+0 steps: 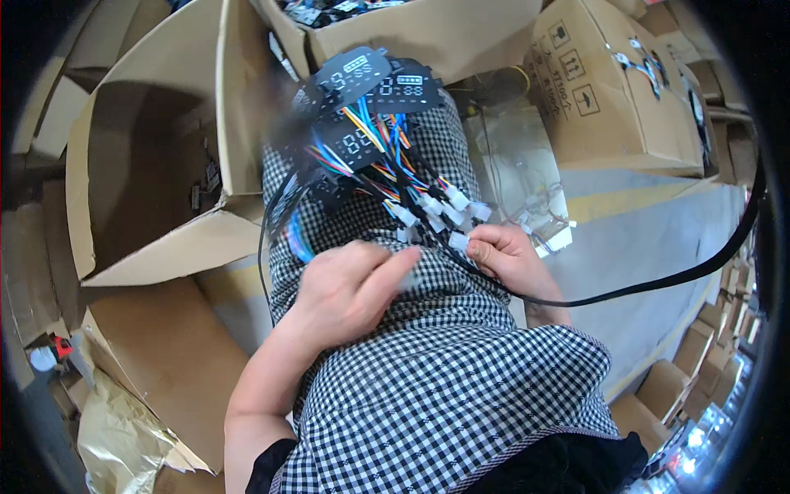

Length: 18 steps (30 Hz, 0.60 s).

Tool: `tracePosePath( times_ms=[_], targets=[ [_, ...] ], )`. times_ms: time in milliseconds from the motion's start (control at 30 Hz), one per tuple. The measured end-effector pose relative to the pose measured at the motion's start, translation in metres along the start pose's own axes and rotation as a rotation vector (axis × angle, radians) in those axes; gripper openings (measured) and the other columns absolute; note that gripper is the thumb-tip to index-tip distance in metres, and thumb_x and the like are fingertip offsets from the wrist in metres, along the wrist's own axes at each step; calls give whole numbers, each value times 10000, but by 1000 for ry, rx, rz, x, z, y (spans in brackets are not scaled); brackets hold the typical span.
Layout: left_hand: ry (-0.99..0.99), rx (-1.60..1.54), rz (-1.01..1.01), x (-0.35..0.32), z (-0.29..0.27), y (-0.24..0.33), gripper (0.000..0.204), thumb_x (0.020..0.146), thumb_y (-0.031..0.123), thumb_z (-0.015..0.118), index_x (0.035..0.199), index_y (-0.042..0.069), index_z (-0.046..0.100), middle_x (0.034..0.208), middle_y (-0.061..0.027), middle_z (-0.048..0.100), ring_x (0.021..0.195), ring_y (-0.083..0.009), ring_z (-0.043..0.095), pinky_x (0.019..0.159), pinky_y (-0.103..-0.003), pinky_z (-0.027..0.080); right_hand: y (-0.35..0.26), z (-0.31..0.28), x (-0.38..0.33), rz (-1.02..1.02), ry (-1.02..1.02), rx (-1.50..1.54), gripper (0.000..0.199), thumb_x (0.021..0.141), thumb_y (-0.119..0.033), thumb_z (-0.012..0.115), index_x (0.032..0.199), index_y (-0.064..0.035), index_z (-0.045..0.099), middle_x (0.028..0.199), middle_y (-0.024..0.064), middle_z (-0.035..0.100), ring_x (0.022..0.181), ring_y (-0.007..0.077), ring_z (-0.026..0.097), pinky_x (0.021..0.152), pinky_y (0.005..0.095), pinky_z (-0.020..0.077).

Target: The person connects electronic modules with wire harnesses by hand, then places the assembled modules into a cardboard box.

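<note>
Several black digital display panels [354,76] lie across my lap, overlapping, on a black-and-white checked apron [444,395]. Bundles of coloured wires [362,123] run from them toward me and end in white plastic connectors [454,198] gathered in a cluster. My right hand [512,259] pinches one white wire connector [459,241] between thumb and fingers at the near side of that cluster. My left hand [350,292] is slightly blurred beside the cluster, its fingers curled together. Something pale shows at its fingertips, too smeared to name.
On the left stands an open cardboard box [156,99] with a few small parts inside. Another carton [428,37] with panels is at the far side, and a closed carton [576,99] stands far right. A black cable [658,284] arcs from the right. Gold wrapping [123,428] lies lower left.
</note>
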State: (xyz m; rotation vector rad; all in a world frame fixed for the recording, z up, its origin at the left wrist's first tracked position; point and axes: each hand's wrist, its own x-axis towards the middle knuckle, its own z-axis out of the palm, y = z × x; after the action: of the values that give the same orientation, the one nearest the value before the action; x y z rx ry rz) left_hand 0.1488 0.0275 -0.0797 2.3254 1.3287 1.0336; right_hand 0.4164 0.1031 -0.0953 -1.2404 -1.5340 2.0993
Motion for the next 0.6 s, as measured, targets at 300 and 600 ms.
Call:
tracePosePath(
  times_ms=[300,600],
  targets=[
    [-65,383,-151,21,20,-30,287,762,86,609,1024,149,707,1035,-10,653,660,-151,651,534,-287,509,-15,12,12,-119,158,-366,206,955,-210,629,931,-12,681,676,58,587,630,102,524,582,290,417],
    [-2,-14,-216,26,33,-41,315,693,-7,703,999,70,698,882,-73,689,787,-251,693,677,-334,553,-4,22,22,-527,355,-577,146,913,-145,674,934,0,672,745,114,637,612,245,610,557,332,440]
  ],
)
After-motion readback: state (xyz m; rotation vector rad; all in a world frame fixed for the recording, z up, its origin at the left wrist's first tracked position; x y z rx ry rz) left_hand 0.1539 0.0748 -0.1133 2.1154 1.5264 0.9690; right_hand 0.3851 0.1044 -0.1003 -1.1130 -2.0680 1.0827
